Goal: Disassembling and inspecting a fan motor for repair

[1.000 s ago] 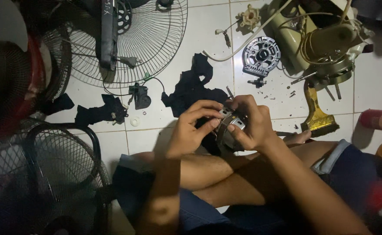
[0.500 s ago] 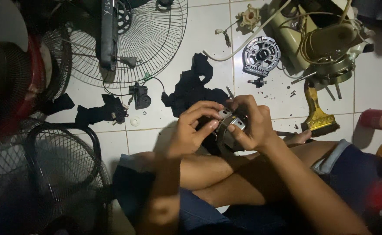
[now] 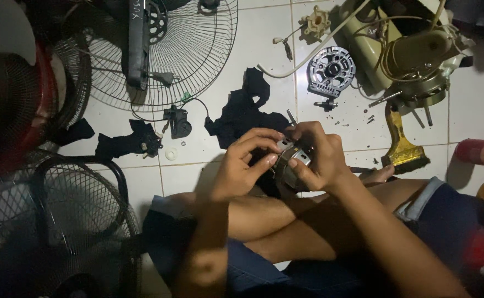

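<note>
Wire fan guard (image 3: 192,49): off, lying flat on the floor.
Left hand (image 3: 242,165): fingers curled onto the fan motor (image 3: 291,160), held over the lap.
Right hand (image 3: 322,157): closed round the motor.
Grey end cover (image 3: 330,72): removed; reassembly apparently remains.

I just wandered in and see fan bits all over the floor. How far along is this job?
Taking apart looks well along: a wire guard, a round metal cover and small screws lie loose on the tiles, beside an opened cream fan housing. In hand now is the metal motor core, gripped by the left hand and right hand. Nothing looks reassembled yet.
</note>
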